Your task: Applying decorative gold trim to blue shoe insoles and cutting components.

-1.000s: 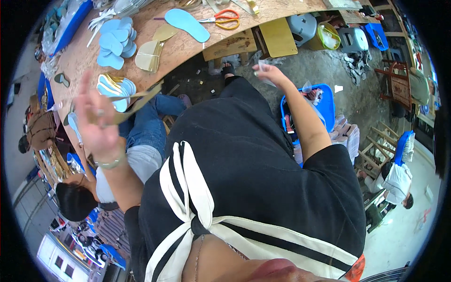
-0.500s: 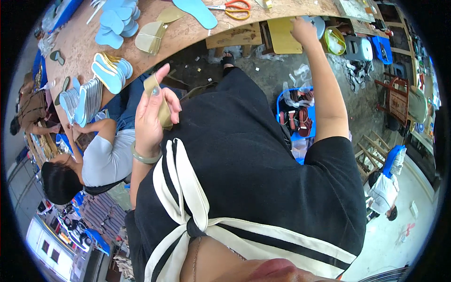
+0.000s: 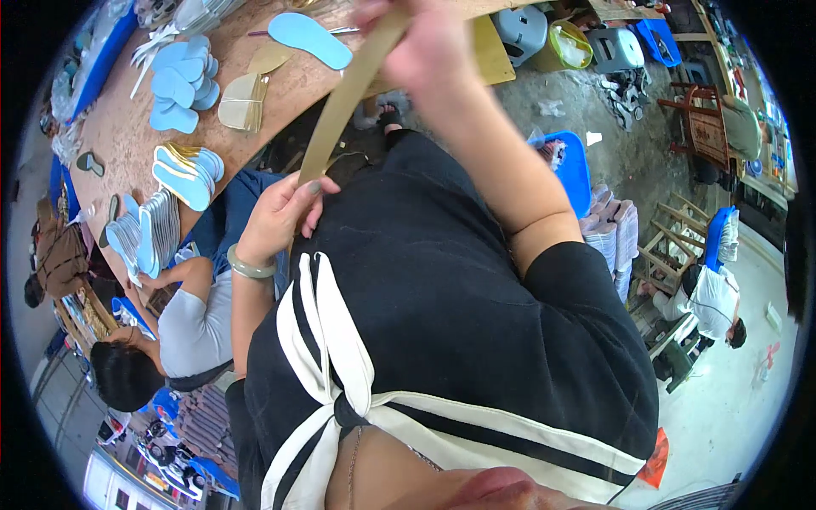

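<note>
A flat tan strip [image 3: 353, 92] stretches slantwise between my two hands. My left hand [image 3: 285, 212], below the table edge, pinches its lower end between thumb and fingers. Up by the table's front edge, my right hand [image 3: 429, 47] is closed at the strip's upper end; motion blurs its fingers. Just left of the strip, a single light-blue insole [image 3: 309, 39] lies on the table. Beside it sit a stack of tan curved pieces [image 3: 243, 102] and a loose tan piece [image 3: 269, 58]. Only a bit of the scissors blade [image 3: 344, 31] shows behind my right hand.
Stacked blue insoles [image 3: 187, 174] and rounded blue pieces [image 3: 183, 81] crowd the table's left side. A co-worker [image 3: 195, 319] sits at my left. On the right floor stand a blue crate [image 3: 571, 170], grey stools [image 3: 520, 34] and a green basket [image 3: 569, 47].
My right hand has come left from beside the yellow board to the strip's upper end. The strip, curled in my left hand before, is now drawn out long. The view has shifted slightly.
</note>
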Demonstrator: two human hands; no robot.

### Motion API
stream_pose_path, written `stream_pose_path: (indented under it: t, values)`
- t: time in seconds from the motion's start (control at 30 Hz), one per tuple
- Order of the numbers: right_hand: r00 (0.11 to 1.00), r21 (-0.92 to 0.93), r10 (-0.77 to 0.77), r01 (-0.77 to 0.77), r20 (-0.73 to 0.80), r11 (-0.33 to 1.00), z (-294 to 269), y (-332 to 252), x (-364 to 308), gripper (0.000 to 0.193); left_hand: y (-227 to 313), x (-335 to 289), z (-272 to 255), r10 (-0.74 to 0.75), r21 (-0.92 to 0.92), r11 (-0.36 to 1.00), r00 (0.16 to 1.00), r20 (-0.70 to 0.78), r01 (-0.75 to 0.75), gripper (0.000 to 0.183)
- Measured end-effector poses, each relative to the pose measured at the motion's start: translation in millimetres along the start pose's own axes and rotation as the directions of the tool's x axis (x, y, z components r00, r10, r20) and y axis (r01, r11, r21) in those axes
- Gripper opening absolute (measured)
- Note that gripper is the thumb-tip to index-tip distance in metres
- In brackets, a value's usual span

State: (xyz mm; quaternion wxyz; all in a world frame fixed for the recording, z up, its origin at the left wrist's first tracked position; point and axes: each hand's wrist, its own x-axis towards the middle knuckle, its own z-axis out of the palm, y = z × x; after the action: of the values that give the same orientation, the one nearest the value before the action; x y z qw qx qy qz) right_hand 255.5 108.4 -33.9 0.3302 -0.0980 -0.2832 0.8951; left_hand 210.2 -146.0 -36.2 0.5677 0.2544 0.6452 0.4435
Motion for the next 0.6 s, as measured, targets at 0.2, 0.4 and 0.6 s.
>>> stream_pose_path:
  t: [0.2, 0.4, 0.6]
  values:
    - [0.994, -0.258, 0.066, -0.040, 0.091, 0.965, -25, -59, 15, 0.023, -65, 2, -36, 0.243, 0.339, 0.919, 0.965, -0.094, -0.198, 0.036]
    - [0.633, -0.661, 0.554, 0.727, 0.540, -0.187, 15, 97, -67, 0.013, -31, 12, 6, 0.349, -0.086, 0.861, 0.705, -0.617, -0.502, 0.053]
    - [0.377, -0.764, 0.853, 0.644, 0.360, 0.037, 37, 120, -74, 0.028, -48, -8, -16, 0.076, -0.396, 0.661, 0.582, -0.810, -0.637, 0.035]
